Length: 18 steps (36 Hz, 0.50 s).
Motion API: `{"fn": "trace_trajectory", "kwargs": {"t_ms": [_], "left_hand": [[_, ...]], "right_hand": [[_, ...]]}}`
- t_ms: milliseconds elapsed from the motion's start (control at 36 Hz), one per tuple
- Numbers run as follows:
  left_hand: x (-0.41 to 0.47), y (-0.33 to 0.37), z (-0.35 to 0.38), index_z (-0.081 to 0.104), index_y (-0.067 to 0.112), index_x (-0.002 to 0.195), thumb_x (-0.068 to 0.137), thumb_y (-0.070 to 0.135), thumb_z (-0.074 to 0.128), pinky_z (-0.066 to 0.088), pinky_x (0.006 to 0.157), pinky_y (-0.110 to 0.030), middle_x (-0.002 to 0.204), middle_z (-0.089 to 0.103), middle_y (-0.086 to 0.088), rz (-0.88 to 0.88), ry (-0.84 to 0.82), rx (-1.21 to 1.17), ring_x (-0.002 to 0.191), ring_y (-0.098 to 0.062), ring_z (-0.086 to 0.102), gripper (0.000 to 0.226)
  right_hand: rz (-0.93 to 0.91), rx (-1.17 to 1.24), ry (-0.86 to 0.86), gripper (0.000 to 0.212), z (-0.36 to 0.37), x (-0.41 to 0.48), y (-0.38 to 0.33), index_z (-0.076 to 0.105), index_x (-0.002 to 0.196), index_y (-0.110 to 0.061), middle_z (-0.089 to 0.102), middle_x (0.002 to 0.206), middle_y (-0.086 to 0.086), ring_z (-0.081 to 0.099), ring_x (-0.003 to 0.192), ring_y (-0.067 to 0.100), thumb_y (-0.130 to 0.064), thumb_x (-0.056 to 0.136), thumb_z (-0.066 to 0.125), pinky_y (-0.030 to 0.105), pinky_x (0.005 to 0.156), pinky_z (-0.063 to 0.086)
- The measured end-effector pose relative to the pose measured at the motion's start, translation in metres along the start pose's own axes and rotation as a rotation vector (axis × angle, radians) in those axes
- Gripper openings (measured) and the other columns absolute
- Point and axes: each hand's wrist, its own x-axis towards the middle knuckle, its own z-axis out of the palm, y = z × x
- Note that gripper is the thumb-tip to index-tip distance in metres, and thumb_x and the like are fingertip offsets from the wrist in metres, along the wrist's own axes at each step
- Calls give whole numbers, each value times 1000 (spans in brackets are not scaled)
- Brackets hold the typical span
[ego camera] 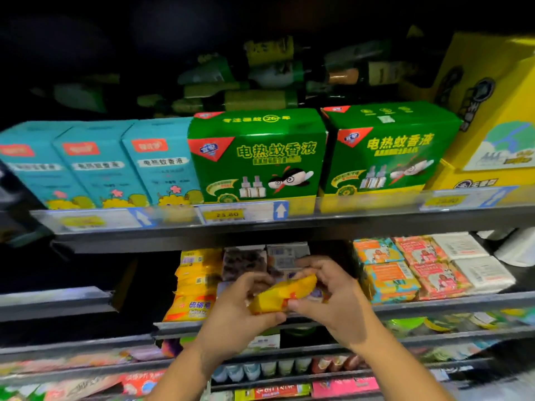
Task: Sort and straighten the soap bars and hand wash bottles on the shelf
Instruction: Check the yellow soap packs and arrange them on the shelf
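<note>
The left grip curls round the lower end of a yellow, seemingly wrapped soap bar. The right grip pinches its upper end, just before the shelf.

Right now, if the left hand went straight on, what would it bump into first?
Probably the dark soap boxes on the shelf, just behind the yellow pack that the left hand holds. Depth is hard to judge here.
</note>
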Motion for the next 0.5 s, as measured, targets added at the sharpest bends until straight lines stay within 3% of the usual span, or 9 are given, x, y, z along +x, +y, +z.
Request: {"fn": "trace_trajectory", "kwargs": {"t_ms": [56,111,222,278,333,417,444,500], "left_hand": [[-5,-7,-8,57,37,107,69,23,92,52,76,-18,103,66,18,-53,2,-85,99,8,60,53],[-10,-10,-14,60,24,110,65,15,93,54,69,-24,100,71,12,-100,23,-321,88,-4,68,57],[-10,-12,-15,61,7,106,59,19,93,52,70,-36,90,74,-9,-324,48,-831,76,-21,72,58],[-9,-14,-16,63,7,102,69,26,81,46,58,-30,78,70,-7,-456,-25,-844,63,-17,65,43],[-9,-17,-16,65,5,105,74,31,77,37,46,-23,70,63,-6,-525,-91,-814,55,-15,56,41],[-8,-26,-20,64,7,97,79,29,77,28,40,-20,64,55,-7,-512,-112,-765,52,-17,49,31],[-7,-29,-22,63,8,96,82,28,75,27,40,-21,61,55,-7,-484,-120,-722,52,-18,46,28],[-7,-29,-25,60,7,105,89,24,71,31,44,-25,67,63,-9,-379,-137,-598,57,-21,50,26]], "right_hand": [[45,67,23,55,4,-4,-1,63,113,-25,71,95,-15,67,90,3,-25,66,90,18,75,51],[120,146,28,62,7,-7,-4,64,112,-23,72,93,-11,68,89,9,-38,57,88,23,75,53],[332,342,-59,53,17,-11,-9,66,113,-15,75,99,4,68,88,20,-26,65,87,27,67,51],[484,416,-64,49,25,-13,-10,66,109,-10,74,99,9,65,78,24,-25,67,87,31,65,47],[585,466,-44,41,31,-14,-11,61,106,-7,70,84,9,58,59,24,-23,74,81,29,52,40],[629,406,-60,29,33,-16,-13,60,108,-8,64,64,3,53,50,20,-22,87,74,24,43,32],[638,375,-62,25,32,-16,-16,62,107,-13,67,69,0,55,52,20,-27,89,72,24,45,34],[653,315,-54,32,30,-15,-16,64,112,-22,72,103,0,62,59,21,-46,91,66,25,48,41]]}}
